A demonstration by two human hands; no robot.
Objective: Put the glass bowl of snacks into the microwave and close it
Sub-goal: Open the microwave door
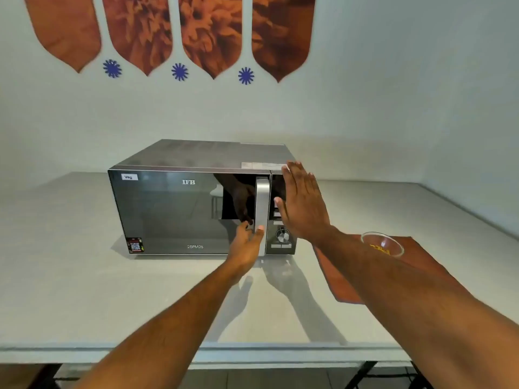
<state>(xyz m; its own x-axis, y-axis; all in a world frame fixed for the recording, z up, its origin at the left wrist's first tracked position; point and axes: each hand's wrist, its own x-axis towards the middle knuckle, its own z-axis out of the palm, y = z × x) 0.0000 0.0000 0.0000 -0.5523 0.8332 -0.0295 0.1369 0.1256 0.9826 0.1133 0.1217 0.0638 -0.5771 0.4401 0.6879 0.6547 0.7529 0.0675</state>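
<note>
A dark microwave [179, 209] stands on the grey counter with its door shut. My left hand [247, 242] is curled around the lower part of the silver door handle [261, 203], fingers behind it and thumb in front. My right hand [302, 203] lies flat, fingers spread, against the control panel at the microwave's right side. To the right, a clear glass bowl [382, 244] with a few yellow snacks sits on a rust-coloured mat [421, 259], partly behind my right forearm.
The grey counter [70, 276] runs wide to the left and in front of the microwave; its front edge is near the bottom of the view. White walls close in behind and on the right. Dark table legs show below the edge.
</note>
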